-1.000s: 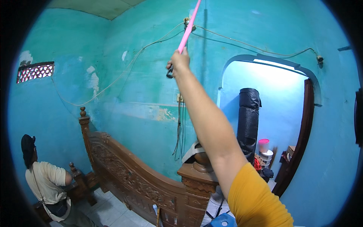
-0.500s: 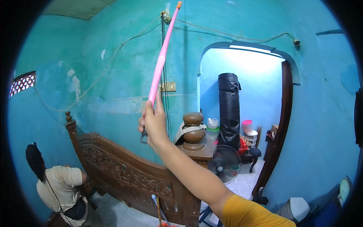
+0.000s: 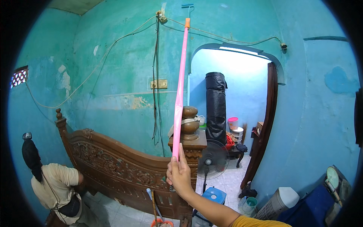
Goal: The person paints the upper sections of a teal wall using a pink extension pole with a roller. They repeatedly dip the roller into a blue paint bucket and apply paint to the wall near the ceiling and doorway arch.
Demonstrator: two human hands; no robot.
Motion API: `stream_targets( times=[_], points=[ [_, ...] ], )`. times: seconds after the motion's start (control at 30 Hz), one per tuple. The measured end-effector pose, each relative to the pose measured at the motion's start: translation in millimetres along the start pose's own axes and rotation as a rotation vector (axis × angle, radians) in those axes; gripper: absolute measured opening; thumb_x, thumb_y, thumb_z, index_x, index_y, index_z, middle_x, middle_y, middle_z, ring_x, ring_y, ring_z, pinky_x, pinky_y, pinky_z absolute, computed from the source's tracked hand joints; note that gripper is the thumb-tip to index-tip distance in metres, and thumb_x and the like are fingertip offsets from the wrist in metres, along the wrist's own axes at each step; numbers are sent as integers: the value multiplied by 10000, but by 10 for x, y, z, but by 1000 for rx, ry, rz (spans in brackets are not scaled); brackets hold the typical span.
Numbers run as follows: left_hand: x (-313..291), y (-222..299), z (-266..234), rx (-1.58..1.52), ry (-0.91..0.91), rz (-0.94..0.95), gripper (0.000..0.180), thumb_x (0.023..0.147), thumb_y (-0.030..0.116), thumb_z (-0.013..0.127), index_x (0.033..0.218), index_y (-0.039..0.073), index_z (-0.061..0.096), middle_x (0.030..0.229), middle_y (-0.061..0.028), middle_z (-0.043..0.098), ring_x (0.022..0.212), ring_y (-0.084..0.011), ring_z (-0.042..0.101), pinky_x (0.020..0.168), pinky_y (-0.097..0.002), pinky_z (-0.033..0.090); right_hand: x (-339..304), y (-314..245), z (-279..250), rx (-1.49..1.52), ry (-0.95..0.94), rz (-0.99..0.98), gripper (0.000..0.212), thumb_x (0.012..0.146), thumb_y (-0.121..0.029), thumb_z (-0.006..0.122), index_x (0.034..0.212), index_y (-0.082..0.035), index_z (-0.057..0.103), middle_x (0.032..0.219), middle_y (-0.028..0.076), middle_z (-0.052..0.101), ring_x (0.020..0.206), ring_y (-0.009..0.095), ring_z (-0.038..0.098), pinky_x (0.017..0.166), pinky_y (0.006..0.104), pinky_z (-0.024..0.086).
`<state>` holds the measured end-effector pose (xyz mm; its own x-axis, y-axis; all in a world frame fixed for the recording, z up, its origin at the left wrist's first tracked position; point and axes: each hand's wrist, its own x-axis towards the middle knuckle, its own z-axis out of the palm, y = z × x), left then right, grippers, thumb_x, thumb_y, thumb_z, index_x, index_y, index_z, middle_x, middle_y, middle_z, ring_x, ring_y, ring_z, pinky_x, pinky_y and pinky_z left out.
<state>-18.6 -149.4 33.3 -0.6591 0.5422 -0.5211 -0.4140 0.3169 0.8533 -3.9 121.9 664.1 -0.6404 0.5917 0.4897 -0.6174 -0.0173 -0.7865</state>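
A long pink pole stands nearly upright in my right hand, whose fingers are closed round its lower end. At its top are an orange collar and a thin bent wire. The wire carries a narrow blue bar that looks like a small paint roller. This bar is in front of the patchy turquoise wall; whether it touches the wall I cannot tell. My yellow-sleeved arm comes in from the lower right. My left hand is out of view.
A carved wooden headboard with a knobbed post stands ahead. Cables hang beside a switch plate. A standing fan, a blue stool and a black roll are right. Another person bends at the left.
My right hand has come down and a little right with the pink pole, which now stands straighter. The blue bar at its top has come into view.
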Motion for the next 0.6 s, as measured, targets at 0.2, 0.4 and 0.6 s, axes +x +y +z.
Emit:
stream_targets(
  times=[0.2, 0.4, 0.6],
  points=[
    [-101, -85, -132, 25, -80, 1, 263, 877, 285, 581, 1005, 74, 671, 772, -29, 639, 639, -151, 586, 535, -313, 486, 91, -95, -25, -55, 15, -34, 584, 1053, -207, 395, 1558, -265, 107, 731, -7, 403, 467, 42, 355, 380, 204, 331],
    [-206, -94, -130, 48, -52, -44, 268, 875, 285, 584, 1014, 72, 669, 775, -33, 635, 648, -158, 588, 539, -317, 491, 956, -467, 58, -37, -34, -90, 582, 1046, -215, 420, 1553, -273, 140, 735, -7, 397, 484, 61, 373, 387, 218, 338],
    [18, 62, 82, 61, 38, -59, 274, 883, 291, 582, 1020, 69, 667, 786, -38, 636, 658, -160, 591, 546, -320, 492, 2006, -1096, 244, 31, -67, -156, 578, 1029, -229, 442, 1546, -222, 183, 729, 7, 400, 499, 100, 400, 403, 261, 362]
  ],
)
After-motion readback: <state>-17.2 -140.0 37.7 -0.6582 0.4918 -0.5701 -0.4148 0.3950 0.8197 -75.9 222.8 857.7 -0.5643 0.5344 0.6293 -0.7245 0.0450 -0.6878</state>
